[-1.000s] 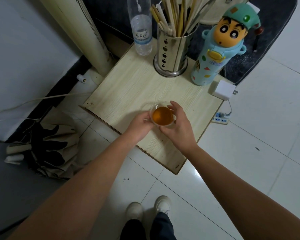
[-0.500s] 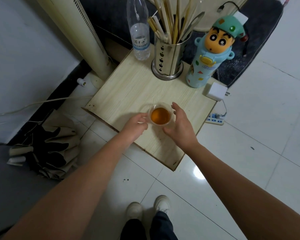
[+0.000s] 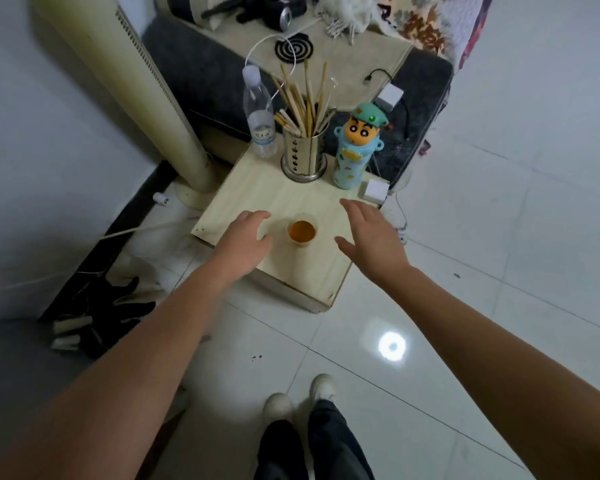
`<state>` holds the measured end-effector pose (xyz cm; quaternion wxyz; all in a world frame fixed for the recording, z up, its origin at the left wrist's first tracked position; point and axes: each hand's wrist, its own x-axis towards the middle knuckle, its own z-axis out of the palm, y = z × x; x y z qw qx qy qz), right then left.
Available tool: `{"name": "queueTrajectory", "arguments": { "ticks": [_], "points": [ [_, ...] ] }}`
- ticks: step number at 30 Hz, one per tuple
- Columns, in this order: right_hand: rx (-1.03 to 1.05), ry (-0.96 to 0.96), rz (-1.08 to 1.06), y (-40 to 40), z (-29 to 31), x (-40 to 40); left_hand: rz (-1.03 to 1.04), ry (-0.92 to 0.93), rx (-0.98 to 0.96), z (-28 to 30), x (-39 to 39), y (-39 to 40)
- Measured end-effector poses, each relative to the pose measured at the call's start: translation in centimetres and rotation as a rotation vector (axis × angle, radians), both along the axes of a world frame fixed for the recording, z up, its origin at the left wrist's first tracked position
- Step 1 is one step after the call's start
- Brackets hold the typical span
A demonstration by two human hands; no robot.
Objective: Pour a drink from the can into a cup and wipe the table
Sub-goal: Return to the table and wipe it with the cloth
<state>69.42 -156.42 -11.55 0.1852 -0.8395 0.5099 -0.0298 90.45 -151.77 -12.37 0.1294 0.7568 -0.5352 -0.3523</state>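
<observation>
A small clear cup (image 3: 302, 231) holding amber drink stands upright near the front middle of the low light-wood table (image 3: 257, 188). My left hand (image 3: 245, 233) hovers just left of the cup, fingers apart, holding nothing. My right hand (image 3: 371, 230) is off to the cup's right, open with spread fingers, a clear gap between it and the cup. A dark can (image 3: 286, 17) lies far back on the raised surface behind the table. No cloth is visible.
At the table's back edge stand a clear water bottle (image 3: 260, 123), a metal holder of chopsticks (image 3: 303, 157), a cartoon-figure flask (image 3: 355, 150) and a white charger (image 3: 376, 190). A cream tower fan (image 3: 146, 98) rises at left. A folded umbrella (image 3: 97, 317) lies on the tiled floor.
Both hands have let go of the cup and drawn apart, left hand leftward and right hand rightward. The camera has pulled back and tilted up, showing more behind the table.
</observation>
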Motion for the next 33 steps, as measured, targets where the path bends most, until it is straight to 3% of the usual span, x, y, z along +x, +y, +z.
{"name": "queueTrajectory", "arguments": {
  "ticks": [5,14,21,33],
  "points": [
    [-0.161,0.069,0.03,3.7,5.5,-1.3,-0.239,-0.307,-0.133,6.0,-0.9,2.6],
    [-0.149,0.111,-0.077,13.2,9.1,-3.7,-0.431,-0.566,-0.231,11.3,-3.9,9.9],
    [-0.128,0.165,-0.182,19.6,10.0,-5.9,-0.511,-0.606,-0.229,12.1,-5.0,14.5],
    [-0.183,0.106,-0.549,31.6,9.6,-12.5,-0.76,-0.498,-0.333,12.6,-13.0,20.1]
  ]
}}
